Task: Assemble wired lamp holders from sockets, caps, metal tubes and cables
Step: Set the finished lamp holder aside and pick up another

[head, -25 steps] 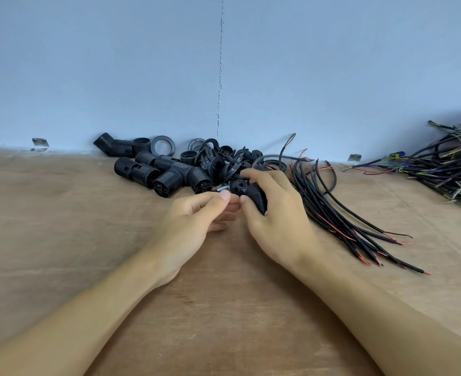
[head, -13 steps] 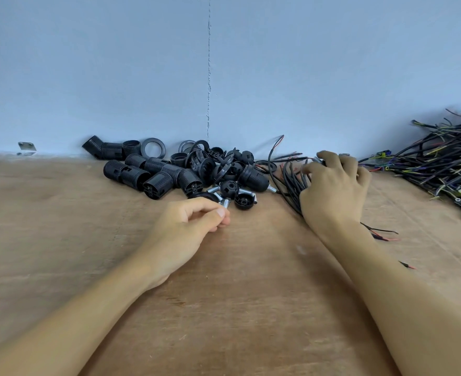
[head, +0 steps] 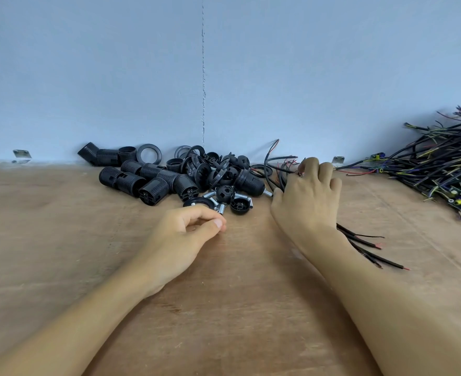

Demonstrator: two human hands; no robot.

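Observation:
A heap of black threaded sockets (head: 153,183) and rings (head: 148,153) lies against the wall. In front of it are black caps (head: 240,206) with short metal tubes (head: 210,195). My left hand (head: 186,234) rests on the wood just before the caps, fingers curled to the thumb, nothing visible in it. My right hand (head: 308,196) lies on the bundle of black cables (head: 365,245), fingers closed around strands near their red-tipped far ends. The hand hides the middle of the bundle.
A tangled pile of coloured wires with small circuit boards (head: 441,164) fills the far right. Two metal brackets (head: 22,156) (head: 338,160) sit where the blue wall meets the wooden tabletop (head: 251,308). A socket with a tube (head: 251,181) lies beside the cables.
A second ago both hands held a black socket part together. That part now lies on the table, my right hand has moved right onto the cables, and my left hand has stayed put.

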